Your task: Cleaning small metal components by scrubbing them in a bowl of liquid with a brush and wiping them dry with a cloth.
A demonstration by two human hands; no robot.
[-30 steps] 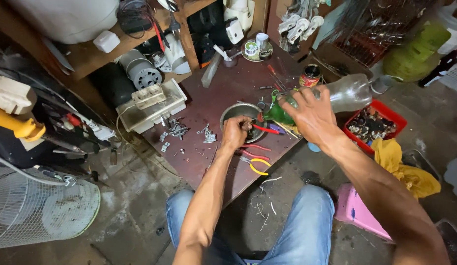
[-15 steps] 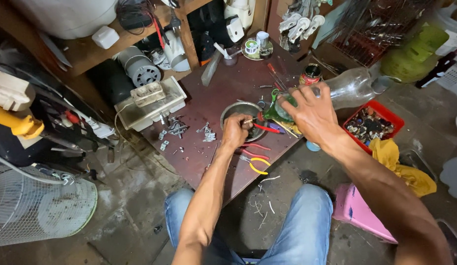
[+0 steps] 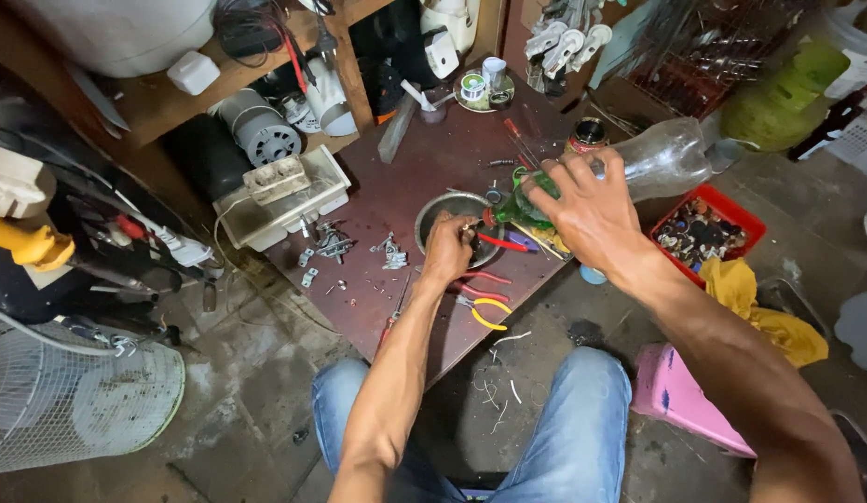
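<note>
My left hand (image 3: 449,250) rests at the near rim of a round metal bowl (image 3: 430,210) on the low brown table (image 3: 405,177). Its fingers pinch a small metal part over the bowl. My right hand (image 3: 587,212) grips a small green bottle (image 3: 519,207), tipped on its side with its neck pointing toward the bowl. Red-handled pliers (image 3: 500,245) lie between the two hands. Yellow-handled pliers (image 3: 487,314) lie by the table's near edge.
A white tray (image 3: 321,182) holding a grey block sits on the table's left, with loose metal bits beside it. A clear plastic bottle (image 3: 666,156), a tin can (image 3: 587,135) and a red bin of parts (image 3: 708,228) are to the right. A fan guard (image 3: 79,401) and a pink stool (image 3: 680,396) stand on the floor.
Both hands stay at the bowl. The right hand with the green bottle has shifted slightly; the view has moved a little.
</note>
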